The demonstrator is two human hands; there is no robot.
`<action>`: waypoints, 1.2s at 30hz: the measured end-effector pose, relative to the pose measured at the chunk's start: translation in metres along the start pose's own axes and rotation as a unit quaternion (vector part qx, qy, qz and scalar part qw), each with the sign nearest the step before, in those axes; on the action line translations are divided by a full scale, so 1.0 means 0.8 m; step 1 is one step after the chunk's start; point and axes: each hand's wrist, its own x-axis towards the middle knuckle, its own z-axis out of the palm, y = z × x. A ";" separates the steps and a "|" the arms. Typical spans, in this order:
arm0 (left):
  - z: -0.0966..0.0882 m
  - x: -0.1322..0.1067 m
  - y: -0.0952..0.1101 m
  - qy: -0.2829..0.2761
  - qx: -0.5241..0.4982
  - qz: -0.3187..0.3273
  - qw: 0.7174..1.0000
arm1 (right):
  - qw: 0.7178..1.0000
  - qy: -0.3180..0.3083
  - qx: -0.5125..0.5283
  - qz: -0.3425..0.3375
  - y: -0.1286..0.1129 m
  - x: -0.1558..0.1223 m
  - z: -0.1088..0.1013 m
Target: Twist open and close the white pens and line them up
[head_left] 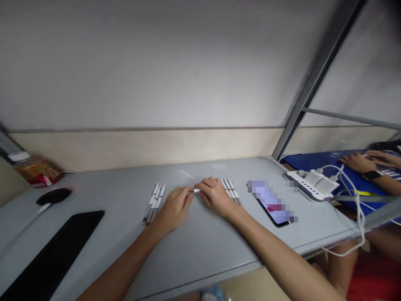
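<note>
Between my two hands, just above the grey desk, is a white pen with a grey end, held level. My left hand pinches its grey end. The fingers of my right hand close on the white end and hide part of it. Beside my left hand lies a group of white-and-grey pens, side by side and partly covered by that hand. Another row of white pens lies just right of my right hand, its lower ends hidden behind my wrist.
A lit phone lies to the right, near a white power strip with plugs and cables. At left are a black mat, a round black charging pad and a bottle. Another person's hands are over a blue surface at far right.
</note>
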 end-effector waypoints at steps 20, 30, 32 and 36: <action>-0.006 0.005 -0.003 0.057 -0.017 -0.042 0.997 | 1.000 -0.016 0.006 0.026 0.002 -0.001 -0.003; -0.009 0.005 -0.010 0.097 -0.102 -0.053 0.989 | 0.999 -0.006 0.027 0.030 0.008 -0.001 -0.004; -0.008 0.005 -0.010 0.076 -0.112 -0.100 0.986 | 0.999 -0.002 0.028 0.028 0.007 -0.001 -0.005; -0.010 0.004 -0.010 0.014 -0.112 -0.110 0.988 | 0.999 -0.004 0.029 0.025 0.006 -0.002 -0.006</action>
